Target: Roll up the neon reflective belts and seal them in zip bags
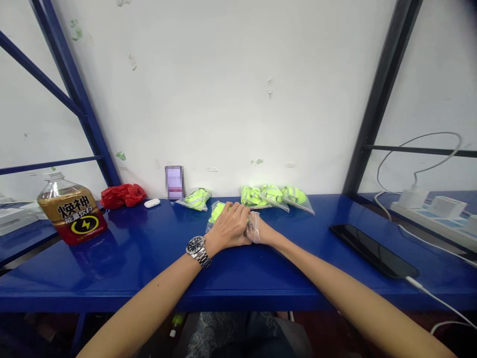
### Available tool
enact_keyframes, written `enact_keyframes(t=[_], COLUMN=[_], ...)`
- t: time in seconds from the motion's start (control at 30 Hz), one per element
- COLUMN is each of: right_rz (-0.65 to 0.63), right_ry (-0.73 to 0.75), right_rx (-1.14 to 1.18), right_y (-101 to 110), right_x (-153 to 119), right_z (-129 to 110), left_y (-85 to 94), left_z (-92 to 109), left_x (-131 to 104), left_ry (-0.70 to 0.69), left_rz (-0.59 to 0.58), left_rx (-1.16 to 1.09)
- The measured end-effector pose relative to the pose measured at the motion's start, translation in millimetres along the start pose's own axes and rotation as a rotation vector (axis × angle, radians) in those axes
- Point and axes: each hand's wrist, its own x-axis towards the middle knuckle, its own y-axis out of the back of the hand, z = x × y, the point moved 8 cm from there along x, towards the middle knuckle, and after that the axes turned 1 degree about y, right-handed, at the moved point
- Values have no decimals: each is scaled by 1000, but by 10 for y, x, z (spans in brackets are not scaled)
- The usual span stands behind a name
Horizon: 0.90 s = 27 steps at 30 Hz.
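Observation:
In front of me on the blue table lies a clear plastic bag (253, 226) with a folded neon yellow-green cloth (216, 211) in it. My left hand (231, 223), with a metal watch at the wrist, is closed over the bag and presses on it. My right hand (257, 229) meets it from the other side. The clear plastic covers my right hand near the wrist, and its fingers are hidden under my left hand and the bag.
Behind my hands stand several bagged neon cloths (274, 195), one more bagged cloth (197, 199), and a propped phone (174, 183). To the left are a white case (152, 203), a red plastic bag (122, 195) and a large bottle (72, 211). A charging phone (372, 250) and a power strip (436, 219) lie right.

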Motion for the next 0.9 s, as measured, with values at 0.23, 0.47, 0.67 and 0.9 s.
enact_keyframes(t=[0.23, 0.47, 0.67, 0.9], right_rz=[-41, -23, 29, 29], right_ry=[-38, -139, 44, 19], right_rx=[-129, 186, 21, 21], right_y=[123, 676, 921, 1130], right_x=[22, 53, 98, 197], right_z=[-79, -299, -452, -431], left_y=[68, 173, 336, 599], left_z=[-93, -658, -594, -932], left_x=[-45, -157, -55, 143], left_ry=[66, 601, 452, 184], left_rz=[114, 363, 279, -18], left_rx=[-90, -362, -579, -634])
